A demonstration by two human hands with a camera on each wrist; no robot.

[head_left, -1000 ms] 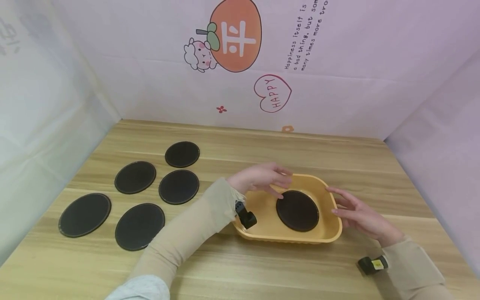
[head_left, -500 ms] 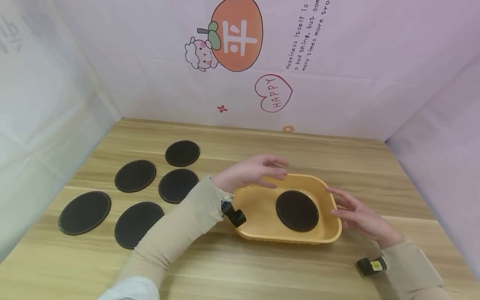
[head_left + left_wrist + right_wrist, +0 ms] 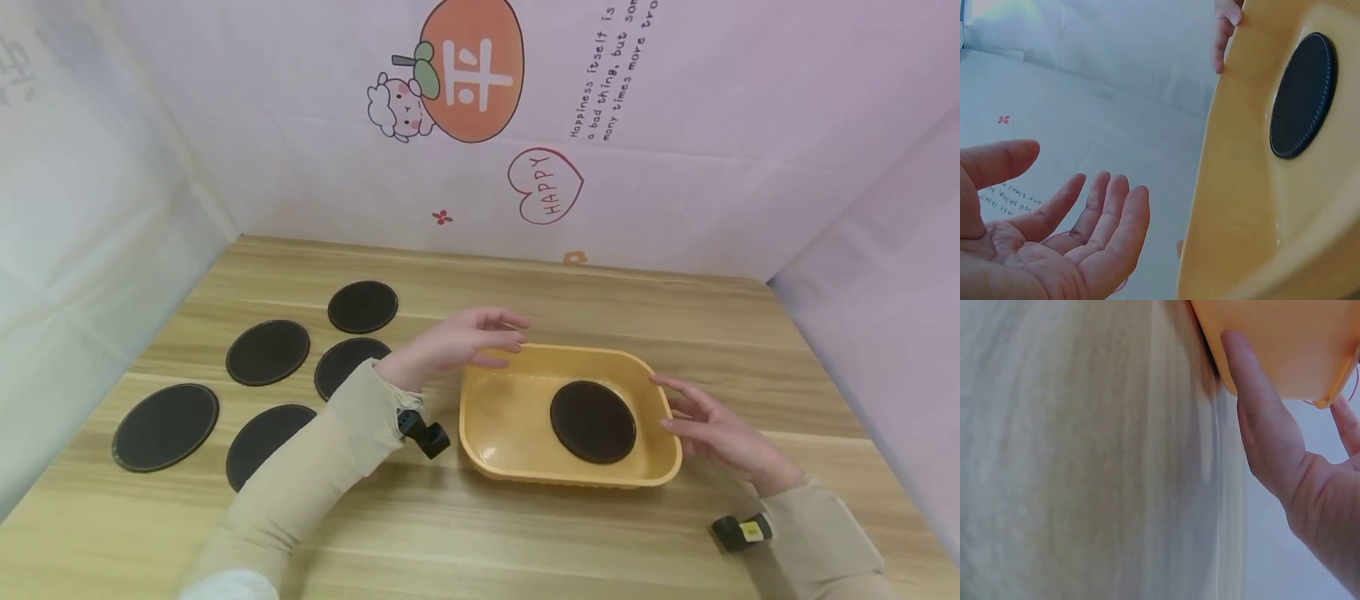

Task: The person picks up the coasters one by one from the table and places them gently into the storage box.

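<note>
A yellow plastic basin (image 3: 510, 421) stands on the wooden table, with a round black coaster (image 3: 592, 422) lying flat in its right half. In the left wrist view the coaster (image 3: 1304, 97) shows a stitched edge. My left hand (image 3: 461, 340) hovers by the basin's far left corner, fingers spread and relaxed, holding nothing. At the opposite end my right hand (image 3: 716, 429) holds the basin, thumb at the rim. The right wrist view has one long finger (image 3: 1257, 394) lying along the outer wall of the basin (image 3: 1279, 344).
Several more black coasters lie apart on the left of the table, among them a far one (image 3: 363, 307), a middle one (image 3: 267, 352) and a near left one (image 3: 167, 427). My left sleeve (image 3: 330, 458) partly covers two. Printed cloth (image 3: 337, 167) hangs behind the table.
My left hand has drawn back from over the coaster in the basin, moving left past the rim. Right hand, basin and coasters have stayed put.
</note>
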